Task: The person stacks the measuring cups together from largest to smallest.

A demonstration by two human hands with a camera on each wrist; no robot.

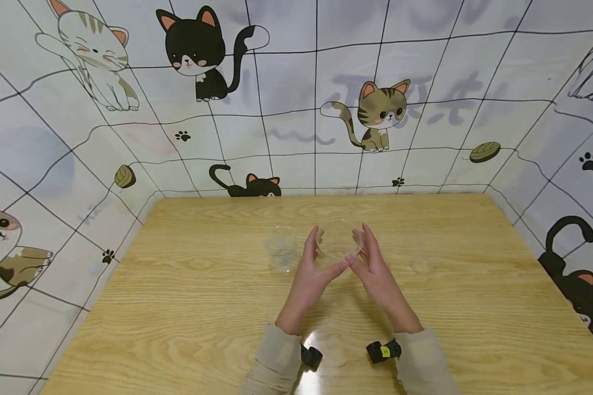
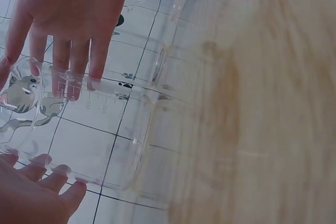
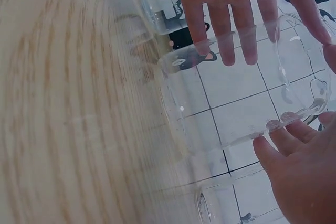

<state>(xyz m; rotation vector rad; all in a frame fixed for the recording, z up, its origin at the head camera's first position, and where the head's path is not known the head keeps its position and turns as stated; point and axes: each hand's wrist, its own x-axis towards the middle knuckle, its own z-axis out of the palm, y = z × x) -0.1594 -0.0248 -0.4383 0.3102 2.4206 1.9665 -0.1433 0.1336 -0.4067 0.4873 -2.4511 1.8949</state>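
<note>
Between the two hands stands a large clear glass beaker (image 1: pixel 339 240), its round rim facing up and its base right at the tabletop. The left hand (image 1: pixel 310 278) grips the wall from the left, and the right hand (image 1: pixel 379 281) from the right. Both thumbs meet on the near side just below the rim, while the fingers reach round toward the far side. Printed graduation marks show on the beaker (image 2: pixel 100 114) in the left wrist view. A smaller clear vessel (image 1: pixel 281 249) is close to the left hand's fingers.
To the right, a small clear glass vessel (image 1: pixel 421 265) stands on the wooden table (image 1: pixel 178 307). Cat-patterned walls (image 1: pixel 286 126) rise behind the table and along its sides. Dark wrist cameras (image 1: pixel 384 351) hang by the cuffs.
</note>
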